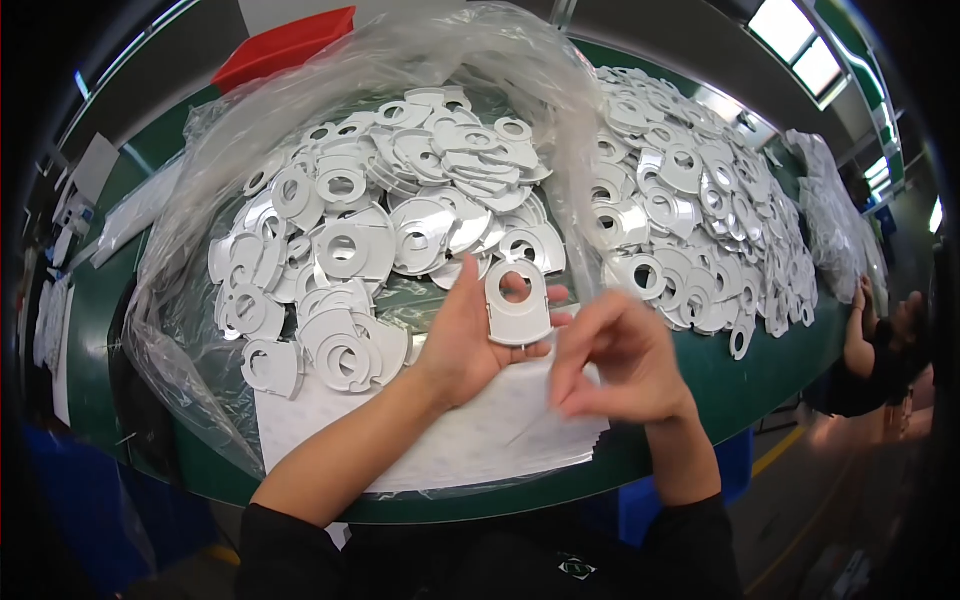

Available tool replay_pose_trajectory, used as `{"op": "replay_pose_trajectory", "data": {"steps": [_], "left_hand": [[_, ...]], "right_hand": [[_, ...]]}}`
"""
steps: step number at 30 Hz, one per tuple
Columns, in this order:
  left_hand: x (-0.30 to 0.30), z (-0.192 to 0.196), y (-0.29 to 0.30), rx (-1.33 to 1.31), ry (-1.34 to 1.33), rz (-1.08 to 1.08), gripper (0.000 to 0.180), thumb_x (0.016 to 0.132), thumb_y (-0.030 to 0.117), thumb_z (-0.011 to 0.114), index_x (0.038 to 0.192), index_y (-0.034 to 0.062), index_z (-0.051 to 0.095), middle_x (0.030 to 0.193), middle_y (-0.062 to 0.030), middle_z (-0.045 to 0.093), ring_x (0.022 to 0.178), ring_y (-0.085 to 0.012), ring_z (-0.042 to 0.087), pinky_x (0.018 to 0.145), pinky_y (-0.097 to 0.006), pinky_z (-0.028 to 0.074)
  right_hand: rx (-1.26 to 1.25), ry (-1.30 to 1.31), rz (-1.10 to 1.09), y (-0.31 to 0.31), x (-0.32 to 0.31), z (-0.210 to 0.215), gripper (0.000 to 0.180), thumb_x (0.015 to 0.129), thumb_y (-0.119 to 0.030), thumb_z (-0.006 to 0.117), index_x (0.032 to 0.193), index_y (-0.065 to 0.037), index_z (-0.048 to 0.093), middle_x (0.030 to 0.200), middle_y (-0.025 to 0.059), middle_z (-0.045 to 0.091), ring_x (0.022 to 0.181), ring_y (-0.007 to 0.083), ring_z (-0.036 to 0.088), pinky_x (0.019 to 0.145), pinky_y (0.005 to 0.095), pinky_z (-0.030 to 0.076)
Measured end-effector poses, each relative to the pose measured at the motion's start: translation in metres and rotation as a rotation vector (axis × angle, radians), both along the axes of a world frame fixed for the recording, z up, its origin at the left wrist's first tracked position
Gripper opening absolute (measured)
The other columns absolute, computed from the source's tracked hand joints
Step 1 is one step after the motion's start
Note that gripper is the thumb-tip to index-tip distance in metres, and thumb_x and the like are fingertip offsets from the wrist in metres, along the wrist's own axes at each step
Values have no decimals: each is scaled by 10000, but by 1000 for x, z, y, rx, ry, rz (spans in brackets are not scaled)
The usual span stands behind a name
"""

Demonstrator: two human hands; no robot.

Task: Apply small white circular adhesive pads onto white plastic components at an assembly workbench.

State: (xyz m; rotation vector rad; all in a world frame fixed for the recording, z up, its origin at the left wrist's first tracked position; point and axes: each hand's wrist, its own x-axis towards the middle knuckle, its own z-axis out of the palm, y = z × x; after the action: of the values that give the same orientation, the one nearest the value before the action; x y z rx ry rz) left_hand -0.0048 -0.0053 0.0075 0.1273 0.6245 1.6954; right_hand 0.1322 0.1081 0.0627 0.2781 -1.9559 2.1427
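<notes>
My left hand (455, 345), palm up, holds a flat white plastic part (520, 324) with a round hole at one end and a squared-off tab at the other. A finger shows through the hole. Close to the part's right side is my right hand (635, 365), slightly blurred, its fingers curled and thumb brought in as in a pinch. Whatever sits between those fingertips, if anything, cannot be made out. Beneath both hands lies a stack of white sheets (400, 455). Just beyond them rises a heap of similar white parts (345, 250) on clear plastic.
Clear plastic sheeting (160, 300) surrounds the left heap. A second pile of white parts (690, 215) covers the right of the green table (770, 365). At the back left sits a red bin (290, 48). Another person (875, 345) is at the far right, beside bunched plastic (825, 215).
</notes>
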Motion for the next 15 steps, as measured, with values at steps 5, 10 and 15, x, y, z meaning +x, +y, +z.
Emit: {"op": "replay_pose_trajectory", "data": {"steps": [5, 10, 15], "left_hand": [[6, -11, 1, -47, 113, -72, 644, 952, 603, 158, 1172, 87, 475, 1083, -164, 598, 884, -256, 611, 637, -308, 449], [6, -15, 2, 21, 158, -79, 664, 950, 609, 155, 1113, 60, 493, 1000, -120, 599, 851, -209, 603, 618, -296, 436], [6, -12, 2, 0, 175, -58, 676, 949, 611, 142, 1106, 56, 495, 955, -88, 586, 829, -187, 594, 614, -284, 428]], "right_hand": [[-96, -38, -552, 9, -13, -14, 339, 820, 30, 636, 1107, 18, 455, 865, 111, 631, 681, 131, 606, 617, 241, 501], [-166, -228, -577, 3, -25, -33, 313, 839, -17, 640, 1097, 10, 465, 856, 96, 628, 609, 91, 574, 513, 201, 461], [-84, -251, -563, 2, -24, -34, 308, 839, 1, 641, 1083, 1, 453, 845, 91, 616, 613, 95, 564, 495, 207, 462]]}}
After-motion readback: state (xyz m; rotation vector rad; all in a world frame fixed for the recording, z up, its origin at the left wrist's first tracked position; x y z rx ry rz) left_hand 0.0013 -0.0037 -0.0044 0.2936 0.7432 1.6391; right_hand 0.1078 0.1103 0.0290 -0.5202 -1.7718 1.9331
